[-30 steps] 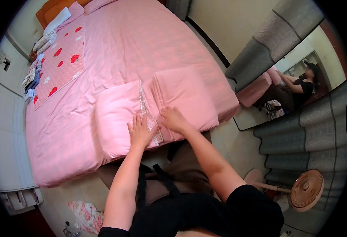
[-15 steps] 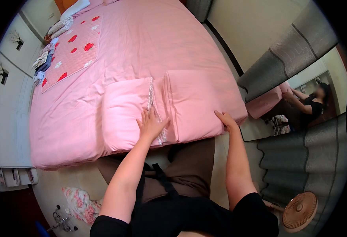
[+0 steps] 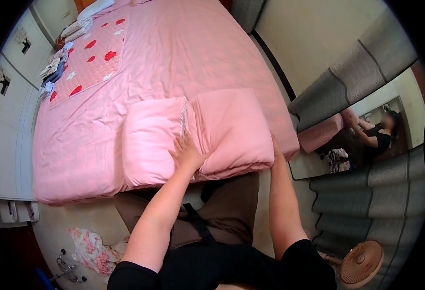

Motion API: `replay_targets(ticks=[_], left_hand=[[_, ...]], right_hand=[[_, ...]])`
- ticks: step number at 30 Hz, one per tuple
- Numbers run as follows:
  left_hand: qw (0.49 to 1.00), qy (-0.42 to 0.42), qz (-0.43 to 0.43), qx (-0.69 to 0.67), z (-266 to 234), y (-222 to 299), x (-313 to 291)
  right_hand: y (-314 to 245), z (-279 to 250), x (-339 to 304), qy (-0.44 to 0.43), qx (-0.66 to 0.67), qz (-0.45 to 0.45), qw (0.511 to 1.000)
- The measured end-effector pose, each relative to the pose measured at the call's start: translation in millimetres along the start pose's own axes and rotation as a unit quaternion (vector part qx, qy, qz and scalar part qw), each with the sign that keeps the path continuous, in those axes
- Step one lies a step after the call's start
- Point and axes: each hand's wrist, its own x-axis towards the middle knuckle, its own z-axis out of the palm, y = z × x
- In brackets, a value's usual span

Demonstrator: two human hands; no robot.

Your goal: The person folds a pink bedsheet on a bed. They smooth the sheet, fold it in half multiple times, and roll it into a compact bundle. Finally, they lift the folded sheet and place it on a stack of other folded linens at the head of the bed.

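Fingers of the left hand (image 3: 187, 153) lie spread and uncurled on the folded pink bedding (image 3: 234, 123), close to its lacy white trim (image 3: 183, 118), in the head view. That hand covers the near stretch of the trim, and its thumb points right, toward the right-hand fold. The right hand (image 3: 277, 150) is at the bedding's right side; most of its fingers are out of sight behind that edge, so whether they grip or merely press cannot be told.

The bedding sits at the near end of the bed (image 3: 183, 53), its two plump sections side by side; how many layers lie beneath is hard to make out. Far left on the bed is a quilted strawberry mat (image 3: 91, 55), with a clothes pile (image 3: 53, 70) beside it, its separate items hard to distinguish. The headboard is mostly cut off at the far edge.

To the right, the mirror (image 3: 319, 164) shows a small reflection of the bed and a person. The fan (image 3: 361, 263) is near right, its stand partly hidden by the black right sleeve (image 3: 307, 263). Near left on the floor lies a crumpled floral cloth (image 3: 91, 249).
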Motion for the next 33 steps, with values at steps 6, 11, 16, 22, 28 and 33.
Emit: replay_targets(ticks=[6, 11, 16, 22, 28, 33], left_hand=[[0.998, 0.045, 0.052, -0.014, -0.9, -6.2, -6.2], [0.995, 0.043, 0.072, -0.047, 4.2, -17.9, -2.5], [0.985, 0.048, 0.086, -0.142, 2.4, -34.0, 3.4], [0.790, -0.081, 0.071, -0.603, -13.2, -90.0, 4.4], [0.541, -0.116, 0.051, -0.832, -77.7, -148.8, -40.3], [0.456, -0.063, 0.138, -0.877, -112.1, -198.9, -59.8]], right_hand=[[51.7, 26.7, 17.1, -0.125, 0.056, -0.073, 0.988], [78.8, 39.0, 12.8, -0.148, 0.013, -0.126, 0.981], [83.0, 79.9, 22.8, -0.172, -0.049, -0.165, 0.970], [110.2, 155.0, 63.2, -0.183, -0.118, -0.177, 0.960], [171.2, 241.0, 84.9, -0.118, -0.227, -0.125, 0.958], [218.1, 271.4, 96.3, -0.138, -0.403, -0.138, 0.894]])
